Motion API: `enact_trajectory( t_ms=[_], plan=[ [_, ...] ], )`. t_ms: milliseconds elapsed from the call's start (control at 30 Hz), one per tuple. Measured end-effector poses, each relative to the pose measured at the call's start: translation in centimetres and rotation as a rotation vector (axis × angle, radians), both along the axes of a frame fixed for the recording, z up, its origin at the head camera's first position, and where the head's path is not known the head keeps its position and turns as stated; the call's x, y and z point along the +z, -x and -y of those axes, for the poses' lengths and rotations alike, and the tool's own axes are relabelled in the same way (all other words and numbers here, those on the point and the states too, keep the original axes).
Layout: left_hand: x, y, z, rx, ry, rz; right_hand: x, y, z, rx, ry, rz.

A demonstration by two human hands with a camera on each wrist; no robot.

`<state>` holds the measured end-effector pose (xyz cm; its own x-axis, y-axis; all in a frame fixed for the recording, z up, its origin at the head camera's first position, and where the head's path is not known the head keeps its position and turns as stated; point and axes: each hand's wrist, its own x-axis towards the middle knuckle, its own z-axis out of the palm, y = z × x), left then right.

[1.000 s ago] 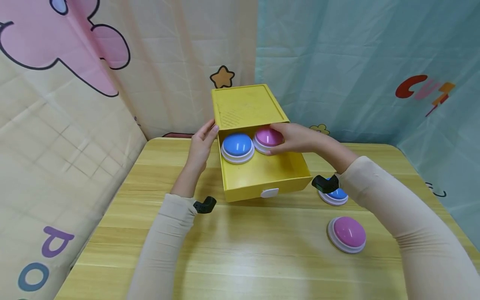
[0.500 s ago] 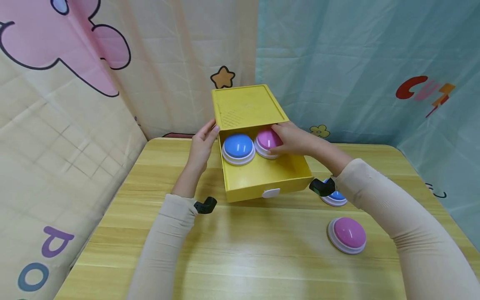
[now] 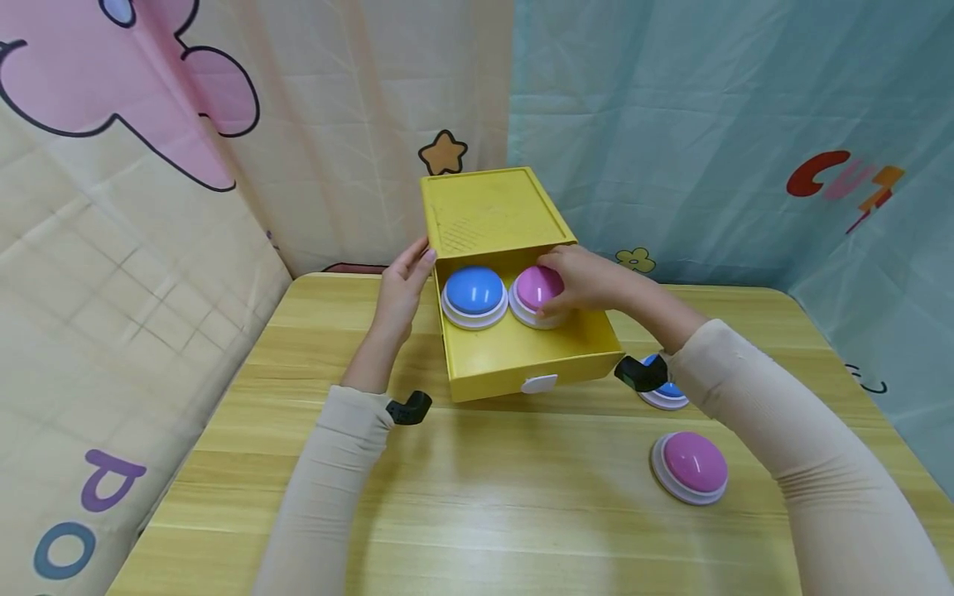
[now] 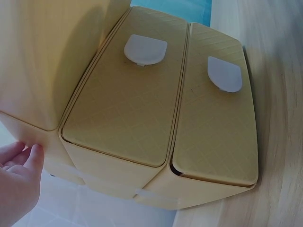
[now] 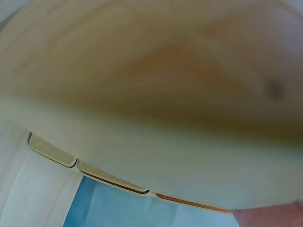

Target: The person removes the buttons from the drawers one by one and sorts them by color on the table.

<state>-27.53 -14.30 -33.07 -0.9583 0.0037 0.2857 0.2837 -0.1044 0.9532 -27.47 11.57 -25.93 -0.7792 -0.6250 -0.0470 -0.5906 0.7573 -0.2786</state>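
A small yellow drawer cabinet point(image 3: 495, 211) stands on the table with its top drawer point(image 3: 514, 352) pulled out. Inside that drawer sit a blue dome push button point(image 3: 474, 291) on a white base and, just right of it, a pink dome push button point(image 3: 535, 288). My right hand point(image 3: 589, 277) holds the pink one, thumb at the front and fingers at the back. My left hand point(image 3: 398, 294) rests its fingertips against the cabinet's left side. Two lower drawers point(image 4: 125, 90) with white pulls are closed in the left wrist view. The right wrist view is mostly blocked by a blurred yellow surface.
On the table point(image 3: 477, 497), right of the cabinet, lie another pink push button point(image 3: 693, 466) and another blue push button point(image 3: 666, 396), the blue one partly hidden by the black right wrist camera point(image 3: 643, 373). A printed curtain point(image 3: 656, 124) hangs behind.
The pink push button in my right hand has come forward and slightly right inside the drawer, out from near the cabinet's top edge. My left hand has stayed in place.
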Motion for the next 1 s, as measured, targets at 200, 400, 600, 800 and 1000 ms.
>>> enact_trajectory(
  t_ms=[200,400,600,800,1000],
  plan=[
    [1.0,-1.0,-0.3,-0.005,0.020,0.009,0.3,-0.4,-0.6,0.038,0.078,0.021],
    [1.6,-1.7,-0.5,-0.001,0.033,0.013,0.9,-0.8,-1.8,0.075,0.221,0.061],
    [1.7,-1.6,-0.4,0.000,0.015,0.007,2.0,-1.3,-3.2,0.092,0.337,0.057],
    [1.7,-1.7,-0.4,0.002,0.020,0.009,2.8,-2.6,-5.1,0.054,0.391,0.052],
    [1.2,-1.2,-0.3,0.002,0.017,0.009,3.6,-4.5,-7.5,0.032,0.403,-0.009]
  ],
)
